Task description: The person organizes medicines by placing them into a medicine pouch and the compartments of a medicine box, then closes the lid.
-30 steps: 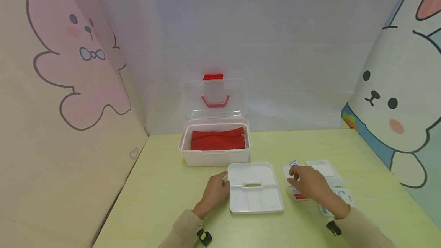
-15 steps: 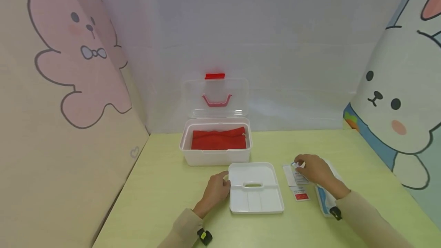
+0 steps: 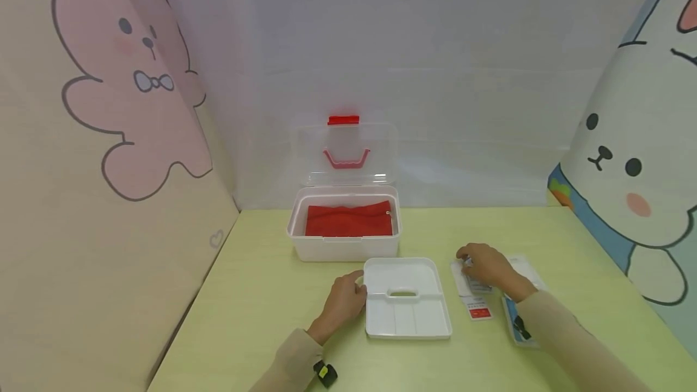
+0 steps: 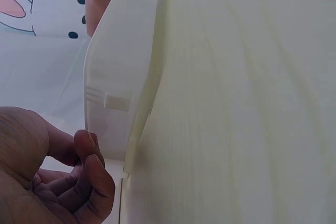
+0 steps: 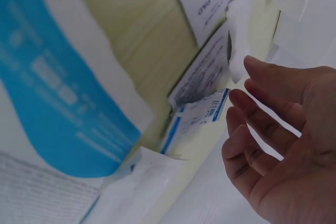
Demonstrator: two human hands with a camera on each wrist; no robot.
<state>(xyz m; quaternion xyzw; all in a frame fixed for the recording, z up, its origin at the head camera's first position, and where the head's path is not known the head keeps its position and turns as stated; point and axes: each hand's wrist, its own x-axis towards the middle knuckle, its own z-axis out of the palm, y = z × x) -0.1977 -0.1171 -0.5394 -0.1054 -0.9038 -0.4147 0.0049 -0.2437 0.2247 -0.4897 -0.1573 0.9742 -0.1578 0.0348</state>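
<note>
My left hand (image 3: 344, 302) pinches the left edge of a white, shallow divided tray (image 3: 407, 274); thumb and fingertips meet at its rim in the left wrist view. My right hand (image 3: 490, 268) hovers over flat packets at the right, fingers loosely bent. In the right wrist view its thumb stands apart from the index finger, whose tip is very near a small blue-and-white packet (image 5: 202, 111). Beside that lie a grey-printed packet (image 5: 199, 72), a plain white packet (image 5: 239, 40) and a red-marked packet (image 5: 207, 9) reading "COTTON PAD". The hand partly hides them in the head view.
Behind the tray stands a white box (image 3: 348, 249) with its clear lid (image 3: 348, 138) raised. Folded red cloth (image 3: 348, 221) lies inside. A larger blue-and-white pack (image 5: 86, 114) lies near the right forearm, with a whitish packet (image 3: 524, 268) behind it.
My right hand has gone slightly farther back over the packets, then a little to the left. The left hand stays at the tray's edge. The head view has shifted slightly.
</note>
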